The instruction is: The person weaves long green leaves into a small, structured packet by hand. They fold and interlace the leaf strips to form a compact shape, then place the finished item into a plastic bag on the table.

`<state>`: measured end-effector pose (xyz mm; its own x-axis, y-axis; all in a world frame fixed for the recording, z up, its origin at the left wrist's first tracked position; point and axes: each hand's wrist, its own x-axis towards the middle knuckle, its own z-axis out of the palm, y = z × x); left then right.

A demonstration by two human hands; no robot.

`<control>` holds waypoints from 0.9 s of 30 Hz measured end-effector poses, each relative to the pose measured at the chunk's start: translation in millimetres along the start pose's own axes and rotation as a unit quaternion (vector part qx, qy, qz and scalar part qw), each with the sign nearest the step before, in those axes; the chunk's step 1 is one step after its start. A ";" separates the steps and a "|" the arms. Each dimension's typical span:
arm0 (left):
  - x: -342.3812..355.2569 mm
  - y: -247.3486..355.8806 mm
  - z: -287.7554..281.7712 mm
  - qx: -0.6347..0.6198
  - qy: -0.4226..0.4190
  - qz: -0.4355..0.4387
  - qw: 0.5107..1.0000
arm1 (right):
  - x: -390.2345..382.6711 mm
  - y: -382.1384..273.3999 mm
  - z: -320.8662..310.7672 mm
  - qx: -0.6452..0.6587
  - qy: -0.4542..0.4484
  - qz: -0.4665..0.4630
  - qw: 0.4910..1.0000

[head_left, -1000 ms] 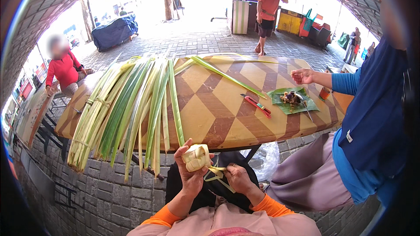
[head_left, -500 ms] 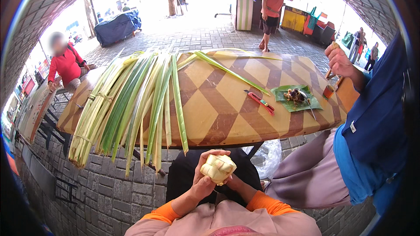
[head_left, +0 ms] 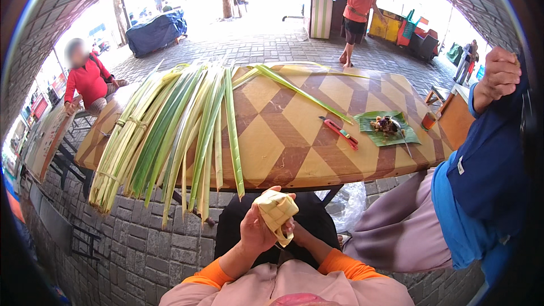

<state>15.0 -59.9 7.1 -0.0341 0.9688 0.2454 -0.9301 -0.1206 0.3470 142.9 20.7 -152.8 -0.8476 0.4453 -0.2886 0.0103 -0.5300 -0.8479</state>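
In the head view, long, flat, ribbed leaf strips [head_left: 170, 127] lie bundled across the patterned counter [head_left: 277, 156]. A green leaf [head_left: 412, 138] bears dark food [head_left: 387, 126]; a glass [head_left: 429, 120] holds amber liquid. The boxy woven pouch [head_left: 277, 207] sits in the curled left hand [head_left: 258, 232]; the right hand [head_left: 300, 236], partly hidden, is against its lower right, its opening unclear.

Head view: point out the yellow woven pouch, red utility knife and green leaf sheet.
Yellow woven pouch [head_left: 277, 207], head view, woven face.
Red utility knife [head_left: 340, 132], head view, handle.
Green leaf sheet [head_left: 376, 138], head view, bare lower part.
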 end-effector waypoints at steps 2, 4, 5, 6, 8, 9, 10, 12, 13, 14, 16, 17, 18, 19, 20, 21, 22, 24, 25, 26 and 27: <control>0.8 0.3 0.6 -0.032 -0.004 -0.007 0.999 | -1.8 -3.9 1.9 0.011 -0.012 -0.003 1.000; 0.6 0.1 -0.8 -0.052 0.002 -0.019 0.998 | -1.8 -3.8 0.2 0.022 -0.025 -0.002 0.999; 0.8 -0.1 -1.2 -0.062 0.005 -0.026 0.998 | -0.9 -3.0 -2.1 0.029 -0.031 0.000 0.999; 1.2 -0.2 -1.0 -0.069 0.002 -0.031 0.997 | -0.7 -1.9 -3.2 0.024 -0.030 0.000 0.999; 2.0 -0.3 -0.4 -0.084 -0.001 -0.039 0.996 | -1.6 -3.1 -1.6 0.005 -0.021 -0.001 1.000; 2.0 -0.6 -0.2 -0.091 0.002 -0.041 0.995 | -3.1 -5.2 1.0 -0.009 -0.013 -0.003 1.000; 1.9 -0.9 0.1 -0.098 0.004 -0.043 0.994 | -5.0 -7.9 4.5 -0.015 0.002 0.000 1.000; 2.1 -1.2 0.5 -0.105 0.007 -0.045 0.993 | -8.4 -16.8 12.3 -0.025 0.024 0.003 0.999; 1.9 -1.3 0.6 -0.105 0.008 -0.046 0.993 | -8.7 -18.5 13.7 -0.030 0.030 0.004 0.999; 1.7 -1.5 0.8 -0.106 0.010 -0.047 0.993 | -8.3 -17.9 12.5 -0.032 0.027 0.006 0.999; 1.5 -1.6 0.1 -0.107 0.007 -0.048 0.993 | -8.8 -17.8 12.3 -0.035 0.027 0.012 0.999; 1.6 -1.5 -0.1 -0.107 0.005 -0.049 0.993 | -9.0 -18.6 12.7 -0.037 0.028 0.017 0.999; 1.8 -1.4 0.5 -0.107 0.003 -0.050 0.993 | -8.5 -17.5 11.7 -0.036 0.026 0.016 0.999; 1.9 -1.4 1.3 -0.107 0.002 -0.051 0.993 | -8.2 -16.3 10.8 -0.034 0.023 0.015 0.999; 2.0 -1.4 1.8 -0.107 0.000 -0.052 0.993 | -6.6 -13.8 8.9 -0.030 0.017 0.009 0.999; 2.0 -1.7 1.2 -0.103 -0.004 -0.051 0.993 | -6.5 -11.6 7.5 -0.029 0.014 0.001 0.999; 2.1 -2.1 0.1 -0.100 -0.009 -0.049 0.994 | -6.4 -9.9 6.3 -0.028 0.012 -0.006 1.000; 1.9 -2.3 -0.4 -0.097 -0.012 -0.047 0.994 | -10.0 -13.3 10.5 -0.030 0.014 -0.018 0.999; 1.8 -2.4 0.2 -0.099 -0.012 -0.047 0.994 | -10.4 -14.0 11.1 -0.029 0.014 -0.022 0.999; 1.4 -2.5 1.0 -0.100 -0.011 -0.048 0.994 | -10.0 -13.5 10.2 -0.025 0.012 -0.020 0.999; 1.1 -2.7 1.7 -0.102 -0.012 -0.048 0.994 | -9.9 -13.7 10.0 -0.022 0.010 -0.020 1.000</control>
<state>18.1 -58.9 8.0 0.0646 0.9679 0.2427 -0.9834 0.0204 0.1803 145.9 16.4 -133.8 -0.8370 0.4799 -0.2628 0.0005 -0.4796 -0.8775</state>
